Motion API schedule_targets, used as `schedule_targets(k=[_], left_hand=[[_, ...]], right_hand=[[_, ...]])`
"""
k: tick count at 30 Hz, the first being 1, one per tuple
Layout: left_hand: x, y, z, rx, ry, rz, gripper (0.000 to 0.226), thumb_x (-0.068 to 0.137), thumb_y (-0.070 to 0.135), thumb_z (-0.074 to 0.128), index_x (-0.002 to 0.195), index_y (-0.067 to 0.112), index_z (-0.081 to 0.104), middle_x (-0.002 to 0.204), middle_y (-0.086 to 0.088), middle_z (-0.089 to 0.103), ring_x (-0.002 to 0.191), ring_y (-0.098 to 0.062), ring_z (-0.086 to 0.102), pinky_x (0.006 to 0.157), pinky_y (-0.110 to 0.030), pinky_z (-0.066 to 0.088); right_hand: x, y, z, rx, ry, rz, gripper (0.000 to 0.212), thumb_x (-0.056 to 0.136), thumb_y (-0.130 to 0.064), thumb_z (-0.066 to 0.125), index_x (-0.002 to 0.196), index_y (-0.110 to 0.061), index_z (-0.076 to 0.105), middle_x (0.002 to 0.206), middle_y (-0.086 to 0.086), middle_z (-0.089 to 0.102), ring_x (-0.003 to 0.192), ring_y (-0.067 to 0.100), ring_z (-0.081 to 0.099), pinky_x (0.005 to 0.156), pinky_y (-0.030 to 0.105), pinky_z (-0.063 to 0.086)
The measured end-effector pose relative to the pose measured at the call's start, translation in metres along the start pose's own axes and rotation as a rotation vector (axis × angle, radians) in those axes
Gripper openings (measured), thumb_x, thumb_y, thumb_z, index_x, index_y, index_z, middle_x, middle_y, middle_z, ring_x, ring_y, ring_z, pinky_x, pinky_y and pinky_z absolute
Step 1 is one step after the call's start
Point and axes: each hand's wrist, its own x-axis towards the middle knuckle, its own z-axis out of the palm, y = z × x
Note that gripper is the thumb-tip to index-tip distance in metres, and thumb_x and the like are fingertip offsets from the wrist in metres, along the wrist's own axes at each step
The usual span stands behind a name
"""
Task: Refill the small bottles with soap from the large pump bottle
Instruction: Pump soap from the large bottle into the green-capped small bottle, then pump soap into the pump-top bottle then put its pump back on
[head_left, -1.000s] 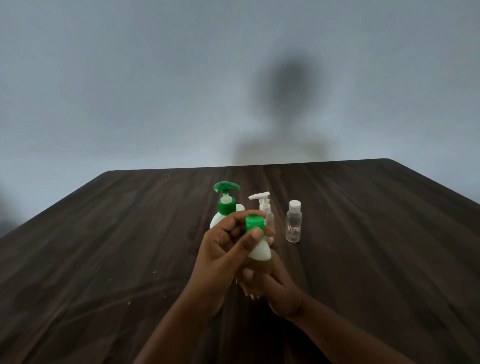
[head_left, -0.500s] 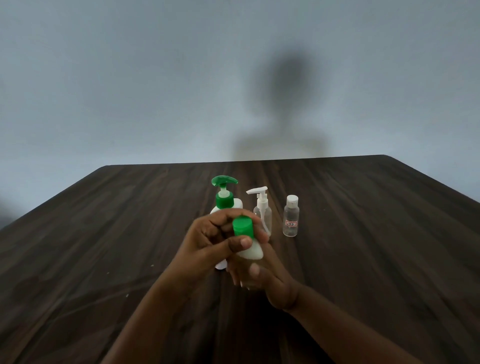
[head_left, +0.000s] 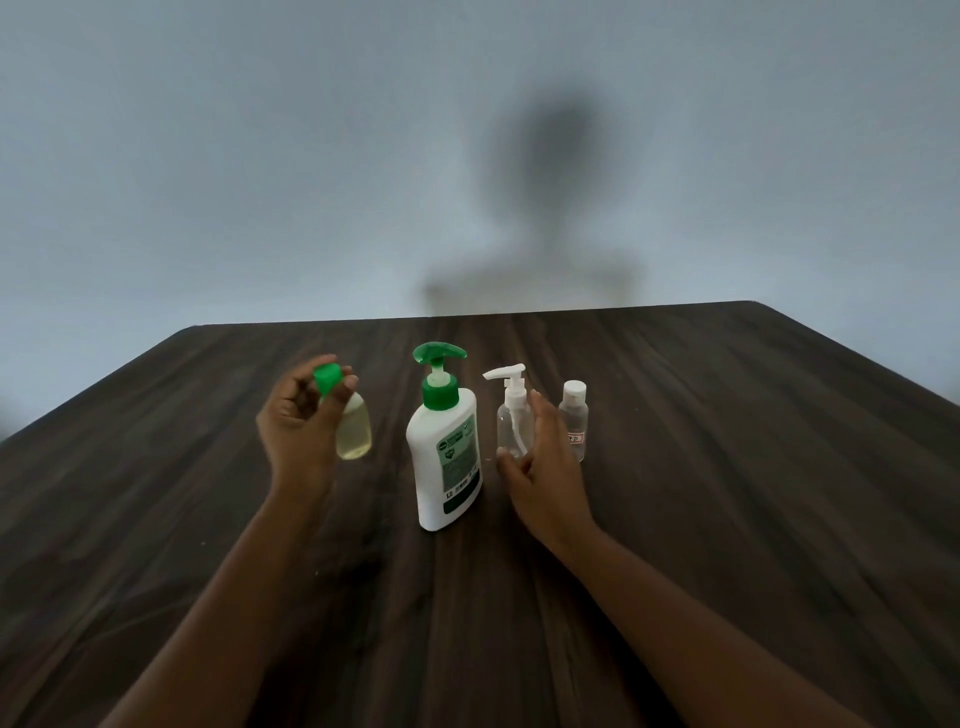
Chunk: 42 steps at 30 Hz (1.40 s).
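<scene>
Pinches the small green-capped bottle (head_left: 355, 434) by its top in the left hand (head_left: 296, 426). Curls the right hand (head_left: 545, 470) loosely beside the clear pump bottle (head_left: 511, 423); cannot tell if gripping. Could bump over the large pump bottle (head_left: 447, 457) between both hands with a fast reach.

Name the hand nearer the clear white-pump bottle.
Right. The right hand is beside the clear bottle; the left hand is past the large pump bottle, holding the green-capped bottle.
</scene>
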Motion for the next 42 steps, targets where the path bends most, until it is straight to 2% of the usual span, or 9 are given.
schedule_targets(k=[9,13,17,24,29,32,35,39,42], left_hand=[[-0.009,-0.035,0.008,0.126,0.041,-0.059,0.028,0.076,0.004,0.076,0.099,0.018,0.068,0.099,-0.007,0.069,0.091,-0.025,0.065,0.087,-0.048,0.055],[-0.008,-0.041,0.000,0.149,0.053,-0.068,0.030,0.076,0.005,0.076,0.102,0.019,0.067,0.101,-0.009,0.070,0.094,-0.027,0.067,0.087,-0.047,0.055],[-0.005,-0.044,0.000,0.164,0.022,-0.068,0.033,0.077,0.005,0.075,0.107,0.017,0.066,0.103,-0.005,0.070,0.097,-0.021,0.067,0.090,-0.046,0.054],[-0.008,-0.046,-0.004,0.200,0.008,-0.059,0.037,0.081,0.009,0.073,0.115,0.018,0.063,0.112,-0.004,0.069,0.104,-0.020,0.066,0.094,-0.048,0.052],[-0.010,-0.041,-0.001,0.259,0.078,-0.072,0.053,0.079,0.016,0.077,0.127,0.018,0.055,0.123,-0.005,0.063,0.111,-0.019,0.061,0.098,-0.044,0.050],[-0.014,-0.029,0.001,0.349,0.197,0.110,0.046,0.081,0.031,0.072,0.120,0.012,0.059,0.119,-0.003,0.063,0.109,-0.016,0.060,0.095,-0.040,0.049],[-0.022,-0.008,0.003,0.407,0.257,0.489,0.025,0.086,0.027,0.060,0.096,0.004,0.065,0.094,-0.005,0.065,0.087,-0.002,0.056,0.075,-0.033,0.045],[-0.045,0.029,0.012,0.267,-0.128,0.739,0.015,0.085,0.024,0.054,0.080,0.013,0.063,0.070,-0.002,0.062,0.061,-0.008,0.052,0.054,-0.025,0.040],[-0.051,0.040,0.019,0.168,-0.358,0.723,0.032,0.089,0.048,0.052,0.079,0.019,0.062,0.067,0.010,0.056,0.052,-0.007,0.047,0.048,-0.019,0.035]], right_hand=[[0.017,0.008,0.010,-0.119,-0.047,0.046,0.070,0.097,-0.019,0.058,0.153,-0.011,0.017,0.158,0.008,0.028,0.142,0.023,0.034,0.107,0.026,0.032],[0.018,0.010,0.011,-0.131,0.021,-0.022,0.056,0.096,-0.016,0.059,0.145,-0.009,0.032,0.141,0.008,0.047,0.121,0.016,0.049,0.079,-0.001,0.033],[0.007,0.003,0.006,-0.057,0.099,-0.050,0.046,0.096,-0.023,0.060,0.137,-0.010,0.040,0.129,0.003,0.054,0.103,0.004,0.049,0.071,-0.004,0.033],[-0.005,-0.008,-0.003,0.099,0.314,-0.091,0.044,0.087,-0.052,0.050,0.118,-0.021,0.053,0.106,-0.004,0.064,0.088,0.016,0.065,0.074,0.046,0.058],[-0.013,-0.017,-0.009,0.182,0.347,-0.282,0.033,0.085,-0.043,0.049,0.116,-0.041,0.040,0.100,-0.003,0.062,0.083,0.014,0.063,0.069,0.029,0.055],[-0.018,-0.021,-0.011,0.225,0.275,-0.372,0.041,0.083,-0.038,0.053,0.121,-0.036,0.039,0.098,-0.009,0.058,0.083,0.005,0.061,0.071,0.012,0.049],[-0.022,-0.020,-0.009,0.303,0.168,-0.397,0.054,0.076,-0.034,0.063,0.124,-0.029,0.039,0.103,-0.003,0.059,0.086,0.014,0.064,0.072,0.028,0.056],[-0.027,-0.026,-0.008,0.252,0.070,-0.509,0.054,0.072,-0.034,0.067,0.118,-0.022,0.041,0.093,-0.020,0.047,0.084,-0.006,0.056,0.068,0.013,0.047],[-0.029,-0.033,-0.007,0.289,-0.009,-0.548,0.050,0.076,-0.032,0.065,0.118,-0.018,0.041,0.102,-0.034,0.046,0.079,0.003,0.058,0.062,0.016,0.048]])
